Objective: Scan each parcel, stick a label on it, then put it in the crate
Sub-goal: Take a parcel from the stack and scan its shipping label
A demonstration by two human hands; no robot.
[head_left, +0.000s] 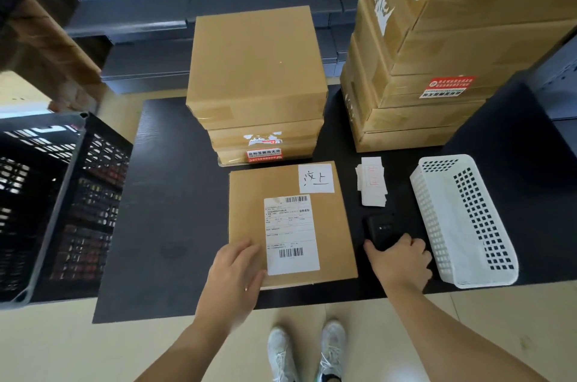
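Note:
A flat brown parcel [331, 225] lies on the black table in front of me. It bears a white shipping label [290, 233] and a white handwritten sticker [316, 178] at its far right corner. My left hand [235, 269] rests flat on the parcel's near left corner, fingers straight. My right hand [401, 260] curls around a black handheld scanner [382, 230] that lies on the table just right of the parcel. A small pile of white labels [371, 182] sits beyond the scanner. The black lattice crate [71, 194] stands at the left.
A stack of brown boxes [256, 69] stands behind the parcel, and a taller stack [437, 47] rises at the back right. A white perforated basket [465, 219] lies right of the scanner. The table's front edge [187, 310] is near my feet.

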